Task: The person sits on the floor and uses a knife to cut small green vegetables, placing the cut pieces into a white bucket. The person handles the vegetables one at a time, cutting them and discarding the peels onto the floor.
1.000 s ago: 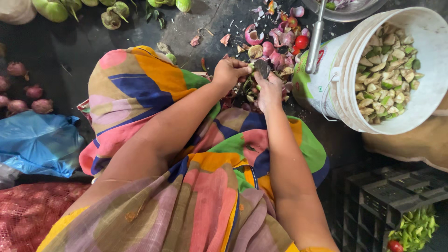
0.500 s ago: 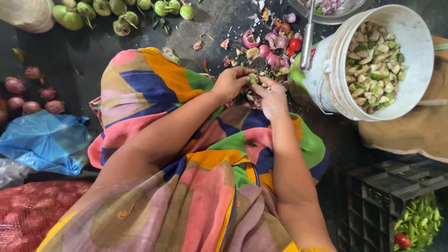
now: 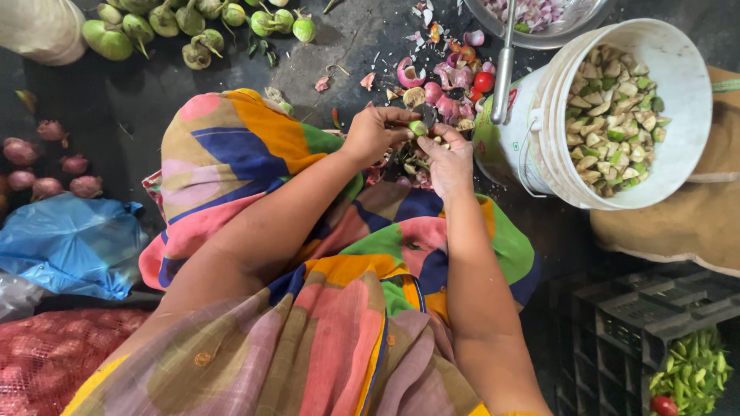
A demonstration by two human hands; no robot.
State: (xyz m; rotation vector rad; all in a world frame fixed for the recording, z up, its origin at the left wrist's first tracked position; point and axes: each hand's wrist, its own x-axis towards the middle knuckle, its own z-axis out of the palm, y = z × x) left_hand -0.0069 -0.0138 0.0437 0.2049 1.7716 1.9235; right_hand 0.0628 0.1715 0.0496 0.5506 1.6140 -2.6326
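My left hand (image 3: 375, 132) pinches a small green vegetable piece (image 3: 418, 127) between its fingertips. My right hand (image 3: 445, 159) is curled beside it, fingers touching the same piece; whether it grips a blade I cannot tell. Both hands work over my knees, above a heap of peelings and scraps (image 3: 436, 86) on the dark floor. A white bucket (image 3: 539, 131) full of cut vegetable chunks stands just right of my right hand.
Small green eggplants (image 3: 193, 23) lie at the top left. A steel bowl (image 3: 539, 23) with chopped onion sits at the top, a ladle handle (image 3: 502, 65) across it. Onions (image 3: 46, 162), a blue bag (image 3: 69, 243), a red mesh sack (image 3: 46, 354) lie left; a black crate (image 3: 655, 339) of chillies stands right.
My hands have stayed together over the scraps, and a green piece now shows between my left fingertips. The view has shifted slightly, so the bucket appears lower in the frame.
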